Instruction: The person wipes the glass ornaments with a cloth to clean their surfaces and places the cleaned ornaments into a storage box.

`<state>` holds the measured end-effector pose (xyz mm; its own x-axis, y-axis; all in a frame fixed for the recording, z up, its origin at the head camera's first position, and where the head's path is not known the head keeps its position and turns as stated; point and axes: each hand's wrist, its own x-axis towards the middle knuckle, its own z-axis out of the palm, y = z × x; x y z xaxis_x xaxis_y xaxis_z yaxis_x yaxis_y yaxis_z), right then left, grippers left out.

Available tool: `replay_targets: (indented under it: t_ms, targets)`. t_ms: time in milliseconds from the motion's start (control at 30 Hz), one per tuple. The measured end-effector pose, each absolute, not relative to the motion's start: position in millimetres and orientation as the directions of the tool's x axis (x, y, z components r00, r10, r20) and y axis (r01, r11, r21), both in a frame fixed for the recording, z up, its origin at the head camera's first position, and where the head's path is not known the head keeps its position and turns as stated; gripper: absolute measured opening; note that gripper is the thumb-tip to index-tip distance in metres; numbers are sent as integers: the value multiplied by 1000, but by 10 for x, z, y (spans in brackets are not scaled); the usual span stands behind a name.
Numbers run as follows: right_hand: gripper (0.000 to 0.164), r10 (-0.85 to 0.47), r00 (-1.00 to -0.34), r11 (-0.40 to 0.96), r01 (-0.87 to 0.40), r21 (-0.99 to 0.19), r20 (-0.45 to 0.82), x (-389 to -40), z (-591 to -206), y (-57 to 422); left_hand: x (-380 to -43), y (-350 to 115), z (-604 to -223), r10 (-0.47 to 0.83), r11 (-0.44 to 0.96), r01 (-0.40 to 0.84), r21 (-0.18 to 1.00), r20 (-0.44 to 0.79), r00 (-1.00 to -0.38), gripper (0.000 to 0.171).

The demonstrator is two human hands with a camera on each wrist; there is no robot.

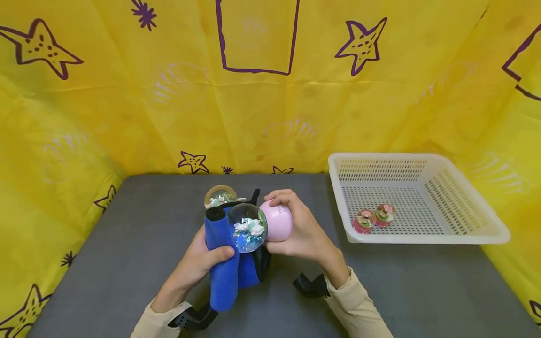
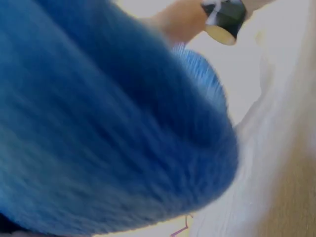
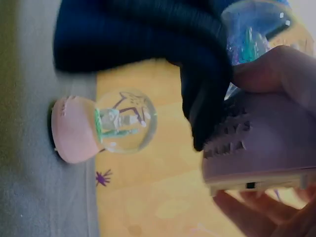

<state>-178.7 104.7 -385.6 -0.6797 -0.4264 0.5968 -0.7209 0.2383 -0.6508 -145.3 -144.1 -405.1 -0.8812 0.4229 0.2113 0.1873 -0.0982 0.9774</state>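
My left hand [image 1: 198, 258] grips a folded blue cloth [image 1: 223, 281] with black edging, its thumb lying across the front. The fuzzy cloth [image 2: 123, 143] fills most of the left wrist view. A snow globe [image 1: 279, 221] lies tipped sideways, and my right hand [image 1: 301, 230] holds it by its pink base. Its clear dome, with white figures and blue glitter inside, points left, right at the cloth. Raised lettering shows on the base in the right wrist view. Behind the cloth, a second snow globe [image 3: 76, 129] with a pink base stands upright on the table.
A white perforated basket [image 1: 422, 238] sits at the right on the grey table [image 1: 139, 244]. Two small globes with pink bases [image 1: 384, 215] lie in its near left corner. Yellow patterned fabric [image 1: 253, 117] hangs behind and at both sides. Each wrist wears a black strap [image 1: 310, 285].
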Motion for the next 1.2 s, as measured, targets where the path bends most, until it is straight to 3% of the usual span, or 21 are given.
replay_targets:
  t_ms: [100,233,367,733,867,1033,1133,1200]
  targets:
    - [75,-398,-735,288,-668,-686,549,-1775,-3875,1036,-1427,-1369,-4022,315,6,286,958,270,-910,85]
    - [78,-423,-772,329,-619,-713,475,-1778,-3887,1019,-1402,-1299,-3991,229,126,446,886,412,-882,110]
    - [79,-457,-775,333,-603,-725,436,-1795,-3903,991,-1382,-1282,-3969,204,170,525,834,492,-847,114]
    - [74,-409,-793,381,-598,-705,452,-1774,-3958,899,-1362,-1258,-3980,127,243,550,799,536,-835,100]
    - [84,-397,-800,458,-598,-658,450,-1750,-3937,895,-1383,-1253,-4003,111,259,633,730,628,-770,90]
    - [94,-394,-843,514,-532,-673,366,-1707,-3905,875,-1416,-1241,-4035,94,258,742,618,749,-656,58]
    - [94,-382,-869,543,-486,-685,314,-1683,-3901,858,-1408,-1225,-4036,83,283,743,606,756,-649,50]
    - [92,-376,-874,553,-479,-682,309,-1680,-3908,860,-1399,-1218,-4031,83,303,723,622,738,-670,53]
